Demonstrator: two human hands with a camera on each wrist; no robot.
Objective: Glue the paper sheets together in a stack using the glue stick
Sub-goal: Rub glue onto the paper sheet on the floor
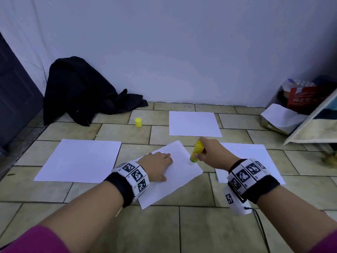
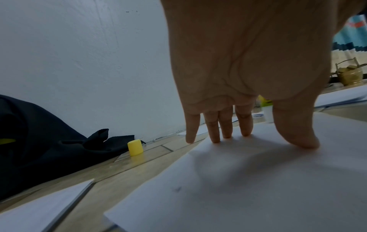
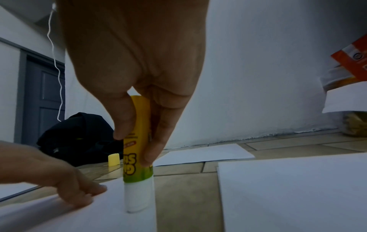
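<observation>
A white paper sheet (image 1: 175, 176) lies skewed on the tiled floor in front of me. My left hand (image 1: 158, 164) lies flat on it, fingers (image 2: 226, 125) straight and pressing down. My right hand (image 1: 206, 152) grips a yellow glue stick (image 1: 196, 151) upright, its white glue end (image 3: 138, 197) touching the sheet near the right edge. The stick's yellow cap (image 1: 138, 122) stands apart on the floor at the back. Three more sheets lie around: one at the left (image 1: 80, 160), one at the back (image 1: 194, 123), one at the right (image 1: 269, 161) under my right wrist.
A black garment (image 1: 82, 92) is heaped against the wall at the back left. A red box (image 1: 306, 97), loose paper (image 1: 280, 117) and a leaning board (image 1: 315, 128) crowd the back right corner. A dark door (image 1: 12, 99) is at the left.
</observation>
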